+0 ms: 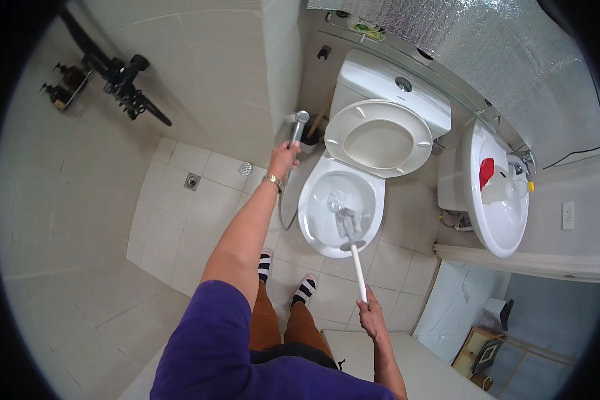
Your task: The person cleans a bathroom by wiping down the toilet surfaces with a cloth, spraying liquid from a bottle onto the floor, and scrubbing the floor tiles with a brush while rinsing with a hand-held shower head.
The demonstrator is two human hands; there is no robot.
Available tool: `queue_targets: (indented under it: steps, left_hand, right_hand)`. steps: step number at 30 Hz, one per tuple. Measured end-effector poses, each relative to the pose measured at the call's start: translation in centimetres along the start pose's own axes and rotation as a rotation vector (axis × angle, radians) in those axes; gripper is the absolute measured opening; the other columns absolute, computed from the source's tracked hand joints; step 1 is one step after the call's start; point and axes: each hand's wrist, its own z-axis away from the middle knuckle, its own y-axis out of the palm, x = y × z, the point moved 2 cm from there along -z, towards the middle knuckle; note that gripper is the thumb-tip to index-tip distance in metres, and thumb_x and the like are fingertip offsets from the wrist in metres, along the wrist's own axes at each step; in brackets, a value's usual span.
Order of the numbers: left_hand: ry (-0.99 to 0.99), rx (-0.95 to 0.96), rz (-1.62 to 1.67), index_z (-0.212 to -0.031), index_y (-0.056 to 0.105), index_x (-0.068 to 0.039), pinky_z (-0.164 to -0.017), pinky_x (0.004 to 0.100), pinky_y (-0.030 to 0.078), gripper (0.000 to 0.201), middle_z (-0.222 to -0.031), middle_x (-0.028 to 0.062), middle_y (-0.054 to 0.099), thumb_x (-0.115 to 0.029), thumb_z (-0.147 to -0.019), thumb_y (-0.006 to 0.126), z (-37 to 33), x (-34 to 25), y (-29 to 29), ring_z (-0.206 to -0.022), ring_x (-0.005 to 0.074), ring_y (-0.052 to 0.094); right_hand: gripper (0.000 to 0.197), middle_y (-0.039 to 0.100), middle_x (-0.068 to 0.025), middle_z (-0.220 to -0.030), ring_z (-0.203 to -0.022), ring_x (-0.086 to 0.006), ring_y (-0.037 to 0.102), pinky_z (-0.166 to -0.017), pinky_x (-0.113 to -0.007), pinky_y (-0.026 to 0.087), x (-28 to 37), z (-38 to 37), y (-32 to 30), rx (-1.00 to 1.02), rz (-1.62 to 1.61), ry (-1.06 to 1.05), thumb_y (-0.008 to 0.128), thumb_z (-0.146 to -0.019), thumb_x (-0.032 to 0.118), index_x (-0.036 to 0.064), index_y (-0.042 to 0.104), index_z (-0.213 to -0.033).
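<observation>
My left hand (285, 159), with a gold-coloured watch or bracelet at the wrist, is closed around the handle of a silver handheld bidet sprayer (301, 119). The sprayer's head points up beside the wall corner, and its hose (284, 213) hangs below. In my right hand (371, 313) is a toilet brush (359, 270), gripped by its white handle. The brush's grey-white bristle head rests inside the front part of the toilet bowl (305, 210), near the water. The toilet seat (343, 150) and lid stand raised against the white tank (370, 73).
A wall-hung sink (503, 237) with a red cloth (487, 172) stands to the right. Behind the sprayer is a dark container (310, 137) with a wooden stick. A floor drain (192, 181) lies left; black shower fittings (123, 80) and bottles (67, 83) are on the wall.
</observation>
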Motion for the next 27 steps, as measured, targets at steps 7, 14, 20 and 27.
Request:
queue_targets:
  steps: [7,14,20,27]
  left_hand:
    - [-0.031,0.134,0.039,-0.088,0.061,-0.006,-0.044,0.0243,0.04,0.029,-0.076,0.0013,0.06,-0.035,-0.086,0.057,-5.5,-2.7,0.8,-0.05,0.0093,0.05]
    - [0.007,0.088,0.022,-0.091,0.059,-0.005,-0.047,0.0237,0.04,0.03,-0.078,0.0019,0.06,-0.035,-0.088,0.055,-7.6,-2.0,-1.4,-0.051,0.0088,0.05]
    - [0.053,0.225,0.109,-0.093,0.058,-0.004,-0.048,0.0231,0.041,0.029,-0.08,0.002,0.06,-0.032,-0.09,0.053,-9.5,-3.6,-0.4,-0.052,0.0085,0.049]
    - [0.05,0.15,0.161,-0.094,0.058,-0.004,-0.048,0.0228,0.041,0.027,-0.08,0.0017,0.06,-0.03,-0.09,0.053,-9.2,-4.4,-0.5,-0.052,0.0075,0.048]
  right_hand:
    - [0.052,0.049,-0.0028,-0.072,-0.057,-0.0083,0.038,-0.053,-0.025,0.037,7.3,-1.9,4.3,-0.071,-0.034,-0.056,0.048,-0.089,0.017,0.008,0.031,-0.138]
    - [0.047,0.053,-0.0253,-0.117,-0.107,-0.0393,0.052,-0.092,-0.038,0.039,11.6,-1.7,5.2,0.005,-0.053,0.165,0.046,-0.09,0.018,0.0116,0.034,-0.135]
    - [0.048,0.053,-0.0263,-0.116,-0.108,-0.0394,0.052,-0.092,-0.039,0.039,12.3,-1.3,6.3,-0.025,-0.055,0.231,0.047,-0.09,0.02,0.0113,0.034,-0.135]
    - [0.051,0.04,0.0009,-0.065,-0.05,-0.0079,0.034,-0.044,-0.025,0.033,9.7,-1.4,7.7,-0.073,0.0,0.065,0.046,-0.091,0.019,0.0101,0.031,-0.138]
